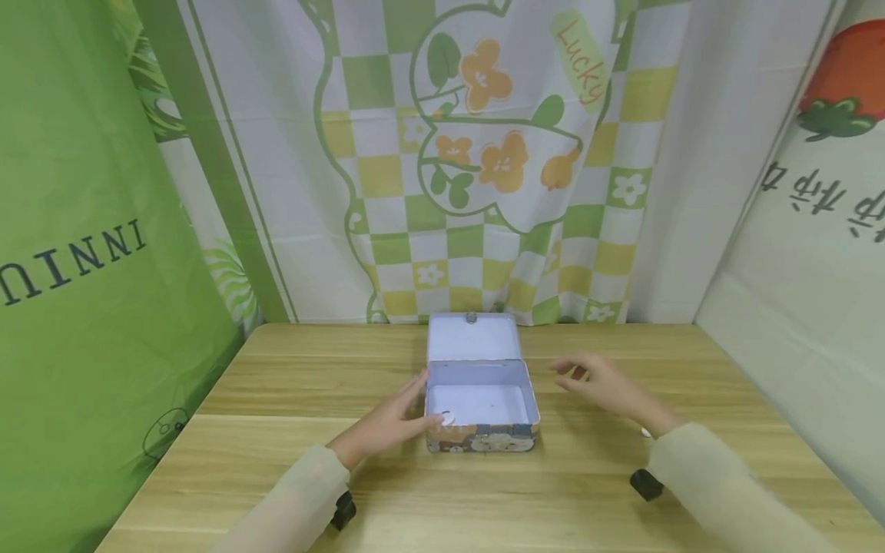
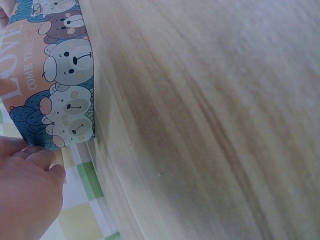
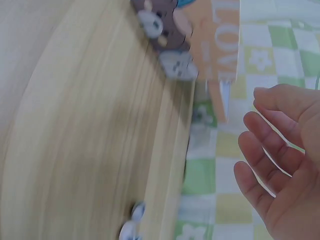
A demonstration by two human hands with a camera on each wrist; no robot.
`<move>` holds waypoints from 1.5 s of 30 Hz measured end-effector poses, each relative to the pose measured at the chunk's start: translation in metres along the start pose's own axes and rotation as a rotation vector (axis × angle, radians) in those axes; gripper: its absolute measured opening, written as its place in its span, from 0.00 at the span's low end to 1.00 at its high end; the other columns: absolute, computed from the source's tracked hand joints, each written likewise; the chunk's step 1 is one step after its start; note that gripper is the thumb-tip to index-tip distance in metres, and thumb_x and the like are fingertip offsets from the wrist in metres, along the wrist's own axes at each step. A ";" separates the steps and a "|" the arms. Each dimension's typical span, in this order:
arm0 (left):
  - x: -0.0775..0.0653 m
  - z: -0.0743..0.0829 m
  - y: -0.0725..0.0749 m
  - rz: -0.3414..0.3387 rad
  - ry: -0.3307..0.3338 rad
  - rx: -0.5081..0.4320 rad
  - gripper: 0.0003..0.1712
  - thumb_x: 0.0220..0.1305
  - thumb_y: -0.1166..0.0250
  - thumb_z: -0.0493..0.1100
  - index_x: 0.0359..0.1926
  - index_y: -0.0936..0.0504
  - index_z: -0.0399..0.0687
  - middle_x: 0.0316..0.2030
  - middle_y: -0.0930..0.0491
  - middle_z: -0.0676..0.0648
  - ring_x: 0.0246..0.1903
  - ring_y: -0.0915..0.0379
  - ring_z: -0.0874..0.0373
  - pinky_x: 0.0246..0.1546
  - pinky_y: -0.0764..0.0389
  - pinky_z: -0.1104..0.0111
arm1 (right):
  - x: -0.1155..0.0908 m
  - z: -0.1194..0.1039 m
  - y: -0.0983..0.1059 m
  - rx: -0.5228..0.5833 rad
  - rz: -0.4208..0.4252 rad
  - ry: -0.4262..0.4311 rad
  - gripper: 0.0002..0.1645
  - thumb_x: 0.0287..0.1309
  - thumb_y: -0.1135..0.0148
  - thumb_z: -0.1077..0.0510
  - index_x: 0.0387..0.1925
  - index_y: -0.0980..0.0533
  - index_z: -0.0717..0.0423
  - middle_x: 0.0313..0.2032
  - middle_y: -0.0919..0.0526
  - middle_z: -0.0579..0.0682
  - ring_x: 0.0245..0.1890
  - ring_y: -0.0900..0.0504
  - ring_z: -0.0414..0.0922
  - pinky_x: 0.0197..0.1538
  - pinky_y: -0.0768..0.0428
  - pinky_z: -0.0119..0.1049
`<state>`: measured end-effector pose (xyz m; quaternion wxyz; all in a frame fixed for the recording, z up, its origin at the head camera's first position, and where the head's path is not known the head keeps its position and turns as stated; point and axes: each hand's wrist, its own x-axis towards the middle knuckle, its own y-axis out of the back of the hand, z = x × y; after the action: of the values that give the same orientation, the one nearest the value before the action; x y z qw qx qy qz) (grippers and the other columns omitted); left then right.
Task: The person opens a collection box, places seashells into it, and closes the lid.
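A tin box (image 1: 484, 438) with cartoon bears printed on its walls sits on the table, its lid (image 1: 473, 338) hinged back and its inside pale. One small white round piece (image 1: 448, 418) lies in its front left corner. My left hand (image 1: 387, 426) holds the box's left side, the thumb at the front corner and the fingers toward the back; in the left wrist view the left hand (image 2: 30, 190) curls at the printed wall. To the right of the box, my right hand (image 1: 601, 384) hovers apart from it, its fingers loosely bent around nothing, as the right wrist view also shows.
Small white round pieces (image 3: 128, 231) lie on the wooden table (image 1: 290, 430) to the right, partly hidden by the right wrist in the head view. A patterned curtain (image 1: 484, 261) hangs behind the table's back edge. Black wrist mounts (image 1: 646, 485) sit below both sleeves.
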<state>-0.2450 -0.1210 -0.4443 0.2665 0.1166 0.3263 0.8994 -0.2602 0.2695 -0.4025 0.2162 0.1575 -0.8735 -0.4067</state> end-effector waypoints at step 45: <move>-0.002 0.001 -0.001 0.002 -0.004 -0.014 0.53 0.70 0.41 0.64 0.81 0.60 0.50 0.79 0.60 0.45 0.76 0.61 0.44 0.72 0.49 0.45 | -0.048 0.076 0.005 -0.051 -0.096 -0.257 0.17 0.66 0.34 0.55 0.50 0.18 0.62 0.48 0.16 0.59 0.48 0.18 0.60 0.51 0.20 0.60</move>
<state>-0.2425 -0.1209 -0.4439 0.2668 0.1170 0.3194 0.9017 -0.2580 0.3427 -0.4544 0.0866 0.1403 -0.8749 -0.4553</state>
